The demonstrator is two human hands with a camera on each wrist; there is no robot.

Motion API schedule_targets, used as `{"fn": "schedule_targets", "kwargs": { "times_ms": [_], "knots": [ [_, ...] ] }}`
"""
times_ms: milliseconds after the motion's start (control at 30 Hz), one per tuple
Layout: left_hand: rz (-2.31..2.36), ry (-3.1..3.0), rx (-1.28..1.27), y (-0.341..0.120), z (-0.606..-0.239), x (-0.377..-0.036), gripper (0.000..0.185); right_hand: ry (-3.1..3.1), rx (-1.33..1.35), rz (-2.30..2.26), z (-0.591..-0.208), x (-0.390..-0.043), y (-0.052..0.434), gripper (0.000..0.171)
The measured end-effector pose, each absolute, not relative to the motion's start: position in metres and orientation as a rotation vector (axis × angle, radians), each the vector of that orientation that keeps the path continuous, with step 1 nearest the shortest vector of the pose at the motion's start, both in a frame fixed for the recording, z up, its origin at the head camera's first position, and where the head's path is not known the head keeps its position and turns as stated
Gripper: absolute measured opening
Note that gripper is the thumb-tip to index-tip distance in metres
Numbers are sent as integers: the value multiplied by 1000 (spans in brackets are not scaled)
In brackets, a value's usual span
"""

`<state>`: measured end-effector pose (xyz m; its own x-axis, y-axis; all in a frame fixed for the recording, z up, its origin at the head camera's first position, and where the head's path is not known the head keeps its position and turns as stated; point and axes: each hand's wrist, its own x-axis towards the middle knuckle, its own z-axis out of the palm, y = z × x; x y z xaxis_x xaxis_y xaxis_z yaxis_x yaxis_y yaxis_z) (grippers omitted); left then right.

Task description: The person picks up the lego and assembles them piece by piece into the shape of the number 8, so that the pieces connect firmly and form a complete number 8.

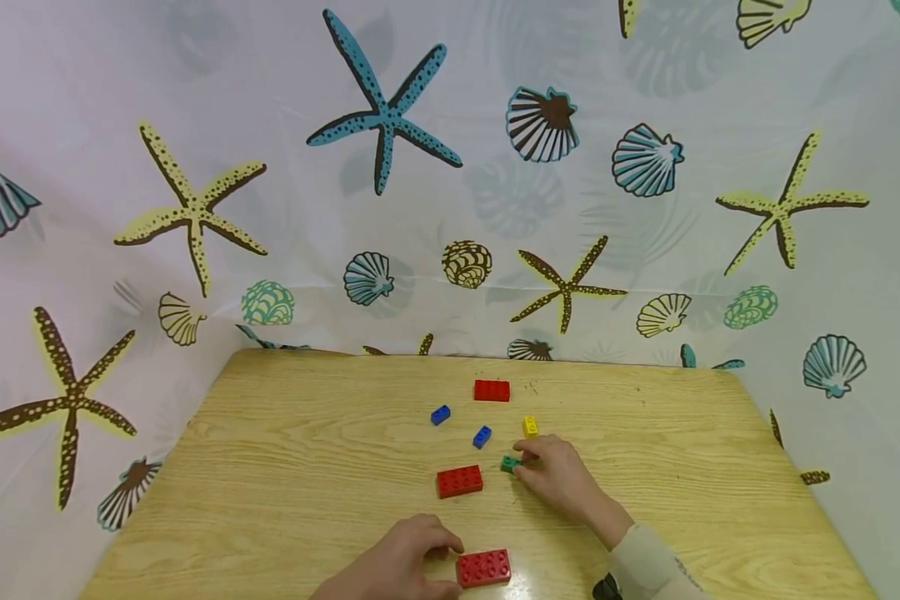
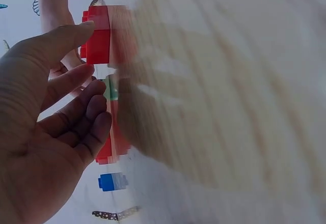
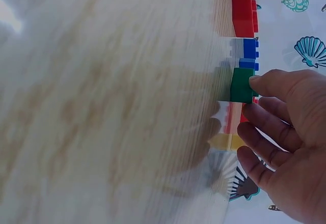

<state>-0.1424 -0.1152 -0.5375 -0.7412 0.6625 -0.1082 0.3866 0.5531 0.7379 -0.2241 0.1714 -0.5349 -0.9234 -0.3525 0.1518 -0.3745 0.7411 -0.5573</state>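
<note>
- Right hand (image 1: 558, 477) pinches a small green brick (image 1: 509, 463) by its side faces, thumb and fingertips curled on it, at the middle of the wooden table (image 1: 270, 467)
- Green brick looks light, rigid, smooth plastic; a side pinch suits it; studs up, short body, no clear long axis
- Left hand (image 1: 397, 567), fingers loosely bent, touches 1 red brick (image 1: 483, 567) at the near edge, its long axis running left-right

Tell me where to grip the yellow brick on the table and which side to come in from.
Pinch the yellow brick across its two smooth side walls, coming down from above. It sits studs-up and flat on the table, small and square. Its left flank looks freest; the right hand and the green brick crowd the near side.
</note>
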Motion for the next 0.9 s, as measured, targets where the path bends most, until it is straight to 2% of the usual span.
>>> {"fn": "schedule_targets", "kwargs": {
  "times_ms": [900],
  "knots": [
    [983, 2459, 888, -108, -538, -141, 30, -2990, 677, 947, -533, -229, 172, 35]
  ]
}}
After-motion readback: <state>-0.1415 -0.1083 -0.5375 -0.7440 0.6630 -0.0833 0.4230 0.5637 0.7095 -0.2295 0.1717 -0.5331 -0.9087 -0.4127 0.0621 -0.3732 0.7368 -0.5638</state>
